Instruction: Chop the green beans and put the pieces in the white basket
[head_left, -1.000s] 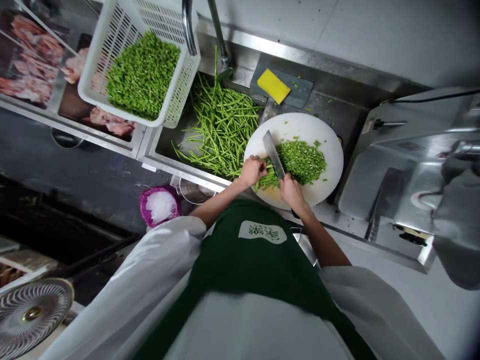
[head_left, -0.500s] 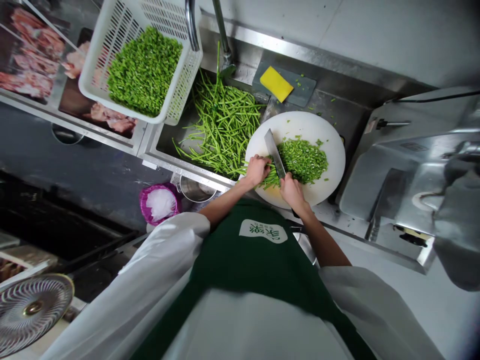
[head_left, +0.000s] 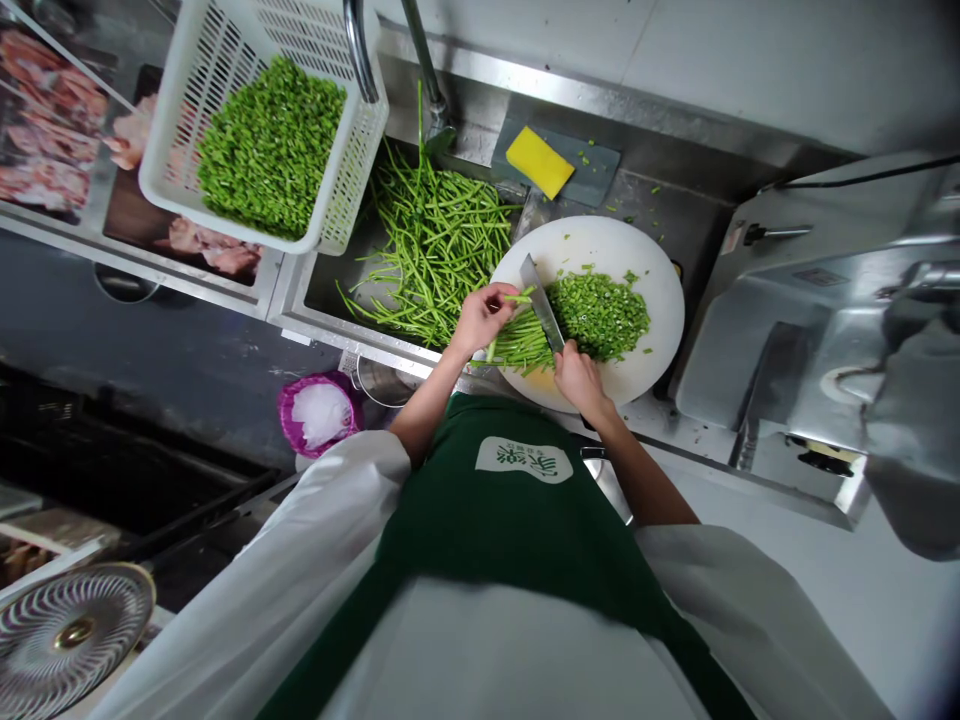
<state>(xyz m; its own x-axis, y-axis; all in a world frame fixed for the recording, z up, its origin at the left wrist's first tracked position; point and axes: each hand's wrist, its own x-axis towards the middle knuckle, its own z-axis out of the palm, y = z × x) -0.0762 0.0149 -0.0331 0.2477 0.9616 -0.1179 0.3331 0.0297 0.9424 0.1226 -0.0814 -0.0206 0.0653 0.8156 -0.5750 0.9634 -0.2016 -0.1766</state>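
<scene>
My right hand (head_left: 579, 378) grips the handle of a cleaver (head_left: 541, 303), its blade standing on the round white cutting board (head_left: 667, 300). Chopped green stalks (head_left: 600, 315) lie heaped right of the blade. Left of it, a bundle of uncut green stalks (head_left: 521, 343) rests on the board near its front left edge. Just above that bundle, my left hand (head_left: 484, 318) is closed on a few short stalk pieces (head_left: 520, 297), pinched between thumb and fingers. Many long green stalks (head_left: 442, 250) fill the sink on the left.
A white basket (head_left: 349, 200) of chopped greens stands over the sink's left side, by a faucet (head_left: 361, 50). Behind the board lies a yellow sponge (head_left: 540, 162). Raw meat (head_left: 49, 130) fills trays at far left. A metal machine (head_left: 810, 330) stands right.
My left hand has lifted off the bundle and moved left and up, now with short pieces in its fingers. The cleaver stays by the chopped heap. The whole view has shifted slightly.
</scene>
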